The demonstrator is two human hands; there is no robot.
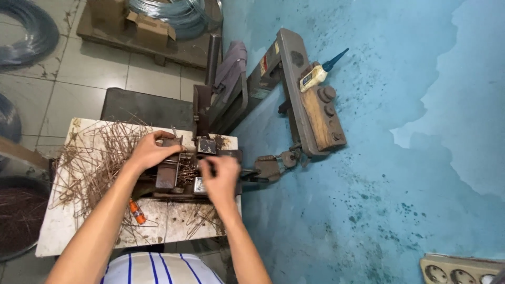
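Both hands work at the rusty bending jig [184, 168]: left hand [152, 150] curled over its far-left edge, right hand [221, 176] pinching thin wire pieces [187, 176] at its middle. Left lies a tangled wire pile [97, 152]. Wires look stiff, light, prickly; best held mid-length.

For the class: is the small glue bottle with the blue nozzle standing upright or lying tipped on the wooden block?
Tipped: the glue bottle lies on its side atop the wooden block, nozzle pointing away.

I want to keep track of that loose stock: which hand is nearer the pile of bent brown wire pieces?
Left. The left hand rests at the pile of wire pieces, by its right edge. The right hand is farther right, on the rusty metal jig.
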